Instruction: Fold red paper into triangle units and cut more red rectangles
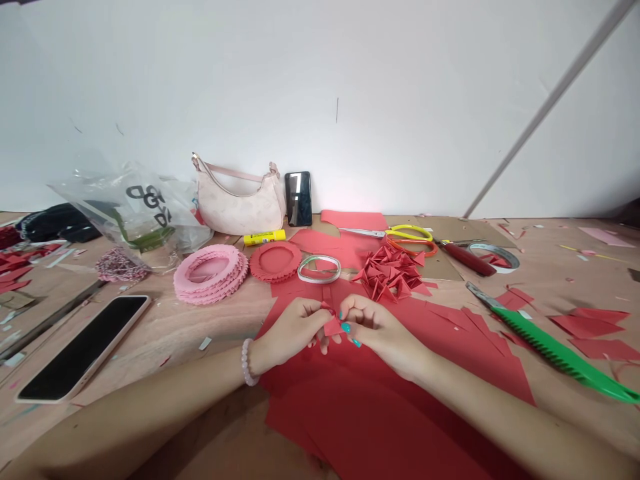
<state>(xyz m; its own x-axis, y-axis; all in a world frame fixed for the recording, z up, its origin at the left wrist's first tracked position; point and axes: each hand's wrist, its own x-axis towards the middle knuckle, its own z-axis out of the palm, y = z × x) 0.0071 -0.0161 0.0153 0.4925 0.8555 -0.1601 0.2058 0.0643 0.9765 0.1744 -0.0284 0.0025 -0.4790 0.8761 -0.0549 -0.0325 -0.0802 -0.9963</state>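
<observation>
My left hand [287,330] and my right hand [380,327] meet above the table, their fingertips pinching a small folded piece of red paper [333,325] from both sides. Part of that piece is hidden by my fingers. Beneath my hands lie large sheets of red paper [380,413]. A pink bead bracelet [247,362] circles my left wrist. Just beyond my fingers stands a heap of folded red paper triangles [387,272], and a round red paper ring [275,261] lies to its left.
Stacked pink paper rings [210,273], a smartphone [83,348], yellow-handled scissors [395,233], a glue stick [264,237], a handbag [239,201], and a plastic bag [135,207] sit around the table. A green serrated tool [555,350] lies at the right among red paper scraps.
</observation>
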